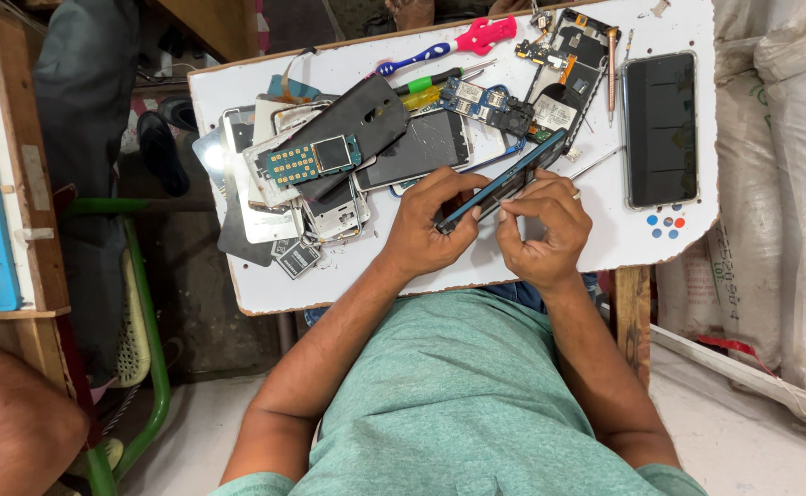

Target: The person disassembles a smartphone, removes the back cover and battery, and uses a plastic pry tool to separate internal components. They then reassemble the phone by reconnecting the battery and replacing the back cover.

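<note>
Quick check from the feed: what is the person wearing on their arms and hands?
Both forearms are bare, and neither hand wears a glove. The left hand shows no ring or watch. The right hand has a ring on one finger. Short sleeves of a green T-shirt end near the upper arms at the bottom edge of the view.

A: Surface?
B: White board (550,266), chipped edges. Left of the hands: heap of phone shells and back covers (320,174).
A: Beyond them?
B: Circuit boards (485,103), screwdrivers (435,83), pink toothbrush (458,43). Right: intact dark phone (661,129).
</note>
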